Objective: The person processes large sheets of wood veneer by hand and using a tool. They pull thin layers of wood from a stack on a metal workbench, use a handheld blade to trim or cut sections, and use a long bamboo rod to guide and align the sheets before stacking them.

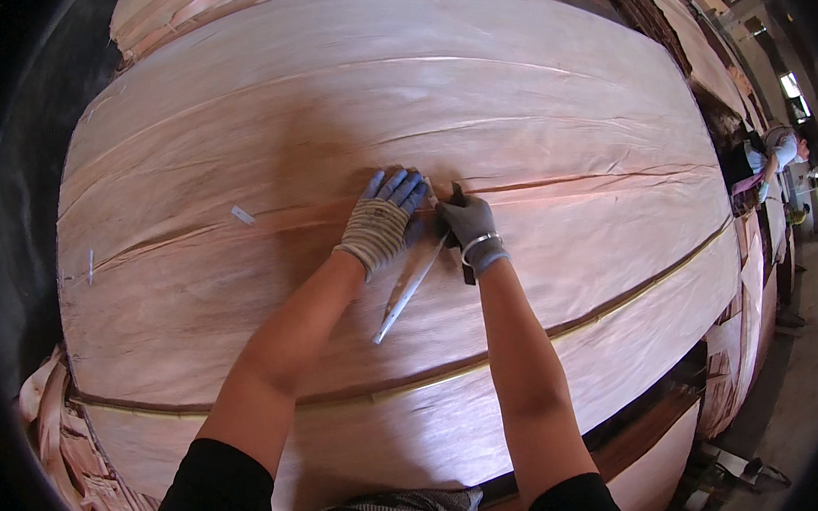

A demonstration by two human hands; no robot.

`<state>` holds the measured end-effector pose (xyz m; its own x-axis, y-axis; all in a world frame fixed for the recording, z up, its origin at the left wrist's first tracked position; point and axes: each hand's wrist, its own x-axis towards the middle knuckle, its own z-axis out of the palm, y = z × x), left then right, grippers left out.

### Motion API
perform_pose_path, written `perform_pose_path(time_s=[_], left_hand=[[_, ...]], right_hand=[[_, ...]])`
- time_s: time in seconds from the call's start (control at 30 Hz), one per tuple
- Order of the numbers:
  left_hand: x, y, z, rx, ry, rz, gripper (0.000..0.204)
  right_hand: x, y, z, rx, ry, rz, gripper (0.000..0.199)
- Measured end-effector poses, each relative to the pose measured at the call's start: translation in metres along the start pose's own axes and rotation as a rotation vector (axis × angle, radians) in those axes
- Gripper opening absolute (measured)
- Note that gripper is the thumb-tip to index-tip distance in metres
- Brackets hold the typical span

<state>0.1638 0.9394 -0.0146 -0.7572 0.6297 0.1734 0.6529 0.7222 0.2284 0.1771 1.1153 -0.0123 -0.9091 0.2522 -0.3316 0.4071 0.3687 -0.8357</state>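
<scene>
A broad, pale pinkish sheet of wood veneer (568,101) lies before me, with long creases and splits running across it. My left hand (383,218), in a striped glove with blue fingers, presses flat on it beside a split, fingers stretched out. Close by on the right, my right hand (472,229) wears a grey glove and is closed around a dark bar-shaped tool (469,274), whose exact kind I cannot tell. A narrow white strip of perforated tape (409,293) trails from under the right hand toward me. Its upper end shows between the two hands.
Two short tape pieces (242,214) lie at the left of the sheet. A long thin yellowish rod (602,312) crosses its near part. More veneer (209,0) is stacked beyond the far edge. Another person (779,152) stands at the far right, near other stacks.
</scene>
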Motion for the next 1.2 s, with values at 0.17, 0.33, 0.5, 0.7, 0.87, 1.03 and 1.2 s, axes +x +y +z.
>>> perform_pose_path(time_s=[0.17, 0.33, 0.5, 0.7, 0.87, 1.03, 1.2], left_hand=[[0.002, 0.005, -0.011, 0.096, -0.087, 0.08, 0.053], [0.013, 0.017, -0.016, 0.144, -0.219, 0.03, 0.051], [0.015, 0.019, -0.01, 0.172, -0.173, 0.039, 0.048], [0.001, -0.061, 0.023, -0.442, -0.147, -0.131, 0.035], [-0.091, 0.109, -0.052, -0.232, 0.311, -0.135, 0.031], [-0.181, 0.245, -0.039, -0.21, -0.104, 0.368, 0.041], [-0.176, 0.307, -0.022, -0.239, -0.115, 0.412, 0.046]], right_hand=[[-0.004, -0.02, -0.001, 0.072, -0.055, 0.118, 0.023], [0.004, 0.003, 0.0, -0.084, 0.069, -0.131, 0.021], [-0.02, 0.006, -0.058, -0.428, 0.3, -0.247, 0.018], [-0.191, -0.002, -0.121, 0.408, -0.013, 0.046, 0.014], [-0.355, 0.134, -0.184, 0.583, 0.356, 0.356, 0.009], [-0.465, 0.2, -0.193, 0.822, 0.517, 0.435, 0.012], [-0.497, 0.195, -0.205, 0.731, 0.329, 0.393, 0.013]])
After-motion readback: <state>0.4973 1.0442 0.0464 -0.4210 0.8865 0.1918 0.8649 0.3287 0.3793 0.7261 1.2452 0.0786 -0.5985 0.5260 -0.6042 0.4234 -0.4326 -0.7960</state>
